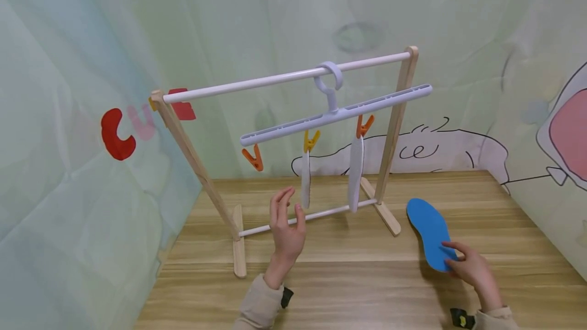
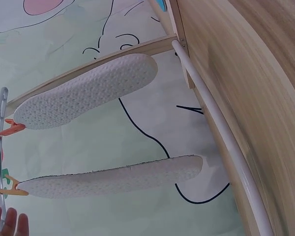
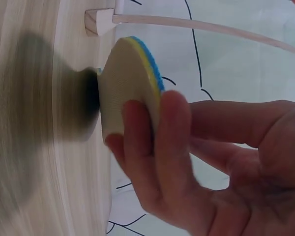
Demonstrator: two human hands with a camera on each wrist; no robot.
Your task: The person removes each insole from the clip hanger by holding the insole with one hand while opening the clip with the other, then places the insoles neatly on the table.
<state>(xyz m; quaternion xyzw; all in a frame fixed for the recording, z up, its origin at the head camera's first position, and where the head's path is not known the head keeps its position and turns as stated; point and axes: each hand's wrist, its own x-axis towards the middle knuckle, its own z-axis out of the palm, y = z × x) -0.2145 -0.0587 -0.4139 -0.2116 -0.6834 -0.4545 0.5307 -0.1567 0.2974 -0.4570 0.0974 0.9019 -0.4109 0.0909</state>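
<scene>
My right hand [image 1: 473, 270] pinches one end of a blue insole [image 1: 428, 230], which is tilted over the table at the right. The right wrist view shows the insole's pale underside [image 3: 125, 83] and a yellow layer at its edge. My left hand [image 1: 288, 225] is raised with fingers apart, holding nothing, beside a white insole [image 1: 305, 180]. That insole hangs from a yellow clip [image 1: 311, 141] on a lavender hanger [image 1: 337, 114]. A second white insole [image 1: 355, 174] hangs from an orange clip [image 1: 364, 127]. At the hanger's left end, another orange clip [image 1: 254, 158] hangs with nothing in it.
The hanger hooks over the top white rod [image 1: 257, 83] of a wooden stand. Its left post [image 1: 197, 167] and right post [image 1: 396, 126] rise from feet on the wooden table [image 1: 348, 289]. A low white rod [image 1: 266, 229] joins the posts. Printed cloth walls [image 1: 59, 167] surround the table.
</scene>
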